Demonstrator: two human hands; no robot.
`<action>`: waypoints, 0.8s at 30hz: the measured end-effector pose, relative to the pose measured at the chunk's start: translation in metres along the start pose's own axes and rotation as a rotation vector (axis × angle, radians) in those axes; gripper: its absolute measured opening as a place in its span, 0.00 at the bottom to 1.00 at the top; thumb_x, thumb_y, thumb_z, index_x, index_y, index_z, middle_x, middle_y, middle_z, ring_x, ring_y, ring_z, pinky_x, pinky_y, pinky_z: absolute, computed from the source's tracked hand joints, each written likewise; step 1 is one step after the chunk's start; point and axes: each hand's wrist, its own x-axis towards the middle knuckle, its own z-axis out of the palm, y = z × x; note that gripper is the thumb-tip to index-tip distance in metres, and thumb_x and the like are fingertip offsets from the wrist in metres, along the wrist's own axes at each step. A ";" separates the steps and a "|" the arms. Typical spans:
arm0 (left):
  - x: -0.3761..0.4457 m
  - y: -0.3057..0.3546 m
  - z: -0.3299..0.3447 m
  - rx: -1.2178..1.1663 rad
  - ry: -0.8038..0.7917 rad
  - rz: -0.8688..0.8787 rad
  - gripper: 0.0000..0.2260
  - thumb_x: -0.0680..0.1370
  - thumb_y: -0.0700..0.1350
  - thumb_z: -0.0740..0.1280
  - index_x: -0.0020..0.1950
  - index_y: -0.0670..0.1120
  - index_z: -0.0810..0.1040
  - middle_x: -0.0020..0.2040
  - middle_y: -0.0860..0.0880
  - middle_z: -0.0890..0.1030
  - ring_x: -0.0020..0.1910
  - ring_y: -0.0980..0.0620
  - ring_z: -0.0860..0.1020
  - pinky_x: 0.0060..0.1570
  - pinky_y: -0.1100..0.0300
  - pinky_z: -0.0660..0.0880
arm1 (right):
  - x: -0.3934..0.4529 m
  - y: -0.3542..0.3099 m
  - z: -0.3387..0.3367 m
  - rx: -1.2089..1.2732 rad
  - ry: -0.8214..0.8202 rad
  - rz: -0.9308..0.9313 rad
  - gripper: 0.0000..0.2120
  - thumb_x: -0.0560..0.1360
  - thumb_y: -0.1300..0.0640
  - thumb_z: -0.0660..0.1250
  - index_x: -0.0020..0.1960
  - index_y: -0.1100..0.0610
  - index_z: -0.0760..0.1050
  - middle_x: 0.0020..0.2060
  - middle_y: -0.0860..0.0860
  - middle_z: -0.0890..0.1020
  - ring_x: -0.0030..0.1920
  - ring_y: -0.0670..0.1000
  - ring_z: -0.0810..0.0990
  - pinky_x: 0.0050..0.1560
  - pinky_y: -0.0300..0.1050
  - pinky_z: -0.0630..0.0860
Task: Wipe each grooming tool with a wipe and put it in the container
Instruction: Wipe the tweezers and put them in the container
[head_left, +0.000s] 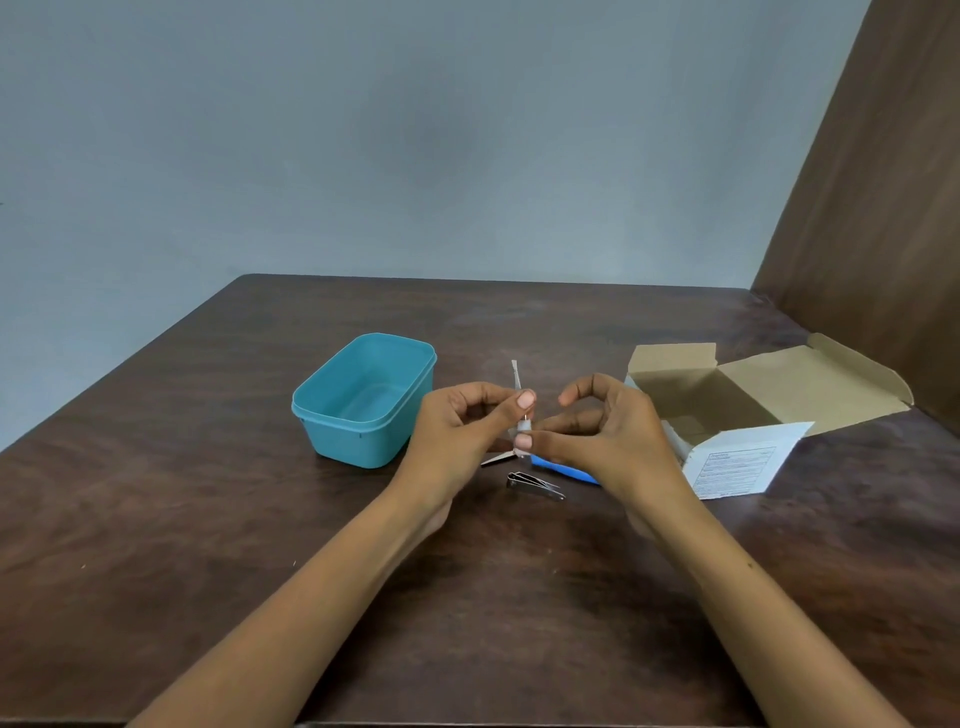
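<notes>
A dark brown wooden tabletop fills the lower frame. At right an opened cardboard box is seen; left of centre, an empty teal plastic rectangular container. At centre a thin white wipe sachet, its long axis upright, is pinched between the left hand and the right hand. Just below them silver tweezers, a metal nail clipper and a blue tool lie unwiped, the container nearer the left hand.

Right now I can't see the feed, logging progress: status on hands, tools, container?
Both hands, left and right, pinching small white wipe packet. Teal plastic container empty. Metal nail clipper on table, unwiped.
</notes>
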 end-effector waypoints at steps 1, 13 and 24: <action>0.000 0.000 0.000 -0.007 0.019 -0.005 0.09 0.73 0.46 0.70 0.45 0.39 0.83 0.38 0.46 0.84 0.40 0.53 0.82 0.44 0.63 0.80 | 0.000 0.000 0.001 -0.001 -0.004 0.003 0.20 0.61 0.61 0.80 0.44 0.58 0.71 0.32 0.51 0.85 0.34 0.47 0.84 0.40 0.40 0.80; 0.000 0.001 0.001 -0.036 0.068 -0.057 0.10 0.73 0.48 0.70 0.46 0.41 0.83 0.39 0.47 0.84 0.42 0.53 0.83 0.45 0.62 0.80 | 0.000 -0.003 0.001 0.023 0.000 0.019 0.21 0.61 0.61 0.80 0.46 0.58 0.70 0.32 0.51 0.85 0.33 0.46 0.84 0.39 0.39 0.80; -0.002 0.006 0.001 -0.095 0.092 -0.076 0.09 0.74 0.46 0.70 0.45 0.40 0.83 0.38 0.47 0.84 0.38 0.55 0.83 0.38 0.65 0.79 | -0.005 0.000 0.000 0.067 0.007 0.055 0.22 0.61 0.63 0.80 0.46 0.59 0.69 0.30 0.52 0.85 0.29 0.46 0.81 0.33 0.38 0.78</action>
